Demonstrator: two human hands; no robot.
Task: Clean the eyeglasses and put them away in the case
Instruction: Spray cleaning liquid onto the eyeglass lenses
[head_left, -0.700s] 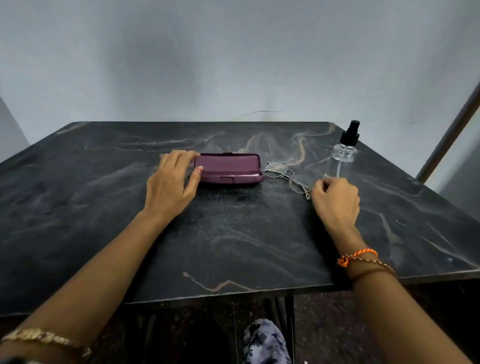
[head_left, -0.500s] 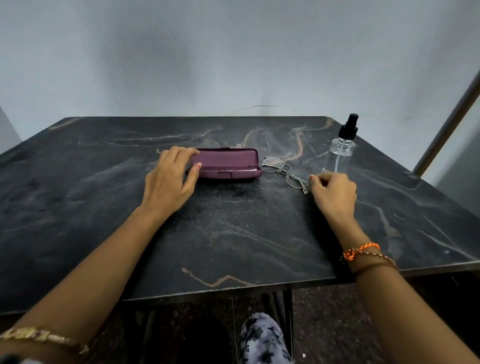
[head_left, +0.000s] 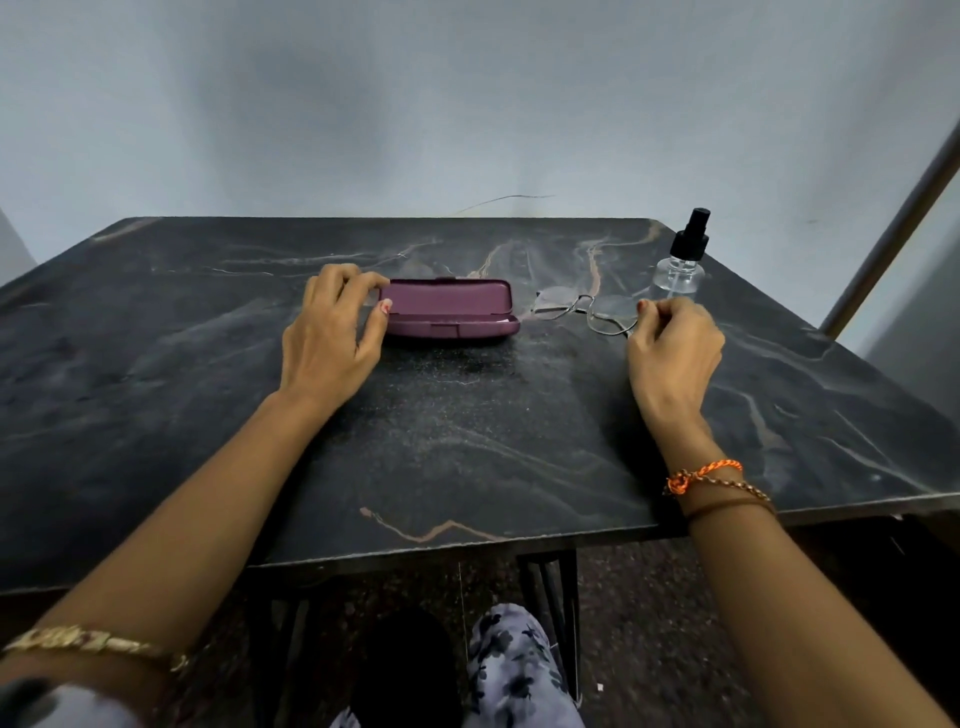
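A closed purple eyeglass case (head_left: 451, 309) lies on the dark marble table (head_left: 467, 441), past its middle. My left hand (head_left: 332, 338) grips the case's left end, thumb at the front and fingers curled over the back. Thin metal-framed eyeglasses (head_left: 584, 312) lie just right of the case. My right hand (head_left: 672, 345) pinches the right end of the frame, its fingers curled. The lenses look slightly raised off the table on that side.
A clear spray bottle (head_left: 681, 265) with a black pump top stands just behind my right hand, near the table's right edge. A metal pole (head_left: 893, 228) slants up at the far right. My knees show below the table's front edge.
My right hand has closed on the eyeglasses' right end and begun to tilt them. My left hand's fingers have curled further round the case's end. The view has shifted slightly.
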